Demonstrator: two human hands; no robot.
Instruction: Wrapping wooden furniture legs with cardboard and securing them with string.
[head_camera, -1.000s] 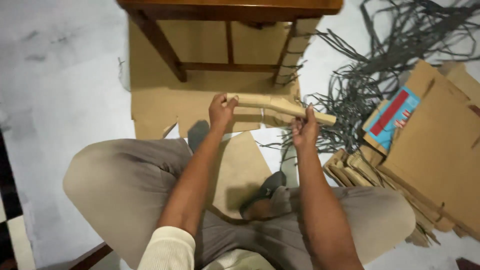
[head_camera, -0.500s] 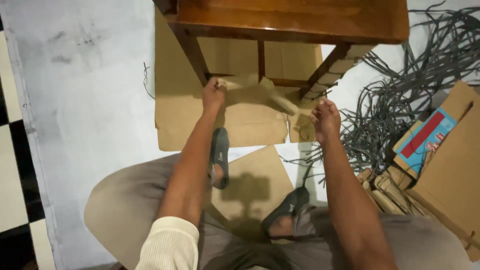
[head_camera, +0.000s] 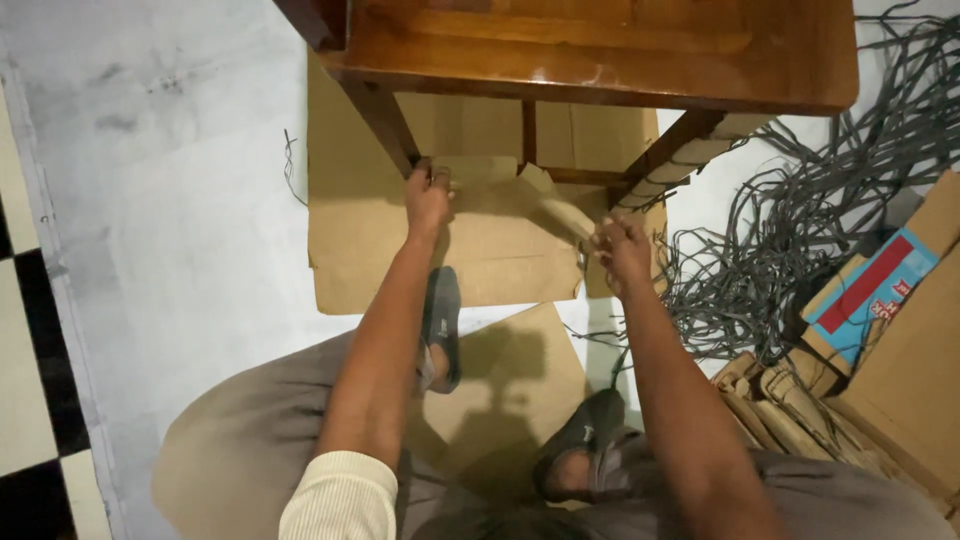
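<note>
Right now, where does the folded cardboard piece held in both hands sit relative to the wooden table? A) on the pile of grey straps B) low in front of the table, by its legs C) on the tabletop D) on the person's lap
B: the left hand and right hand hold the folded cardboard piece below the wooden table, between its front legs.

Wooden stool (head_camera: 600, 50); grey straps (head_camera: 800, 200); folded boxes (head_camera: 880, 330).

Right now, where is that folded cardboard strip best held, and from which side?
Grip the folded cardboard strip at its two ends, from the near side, as the left hand and right hand do. It is long and bent mid-length, and the wooden table blocks the far side.
</note>
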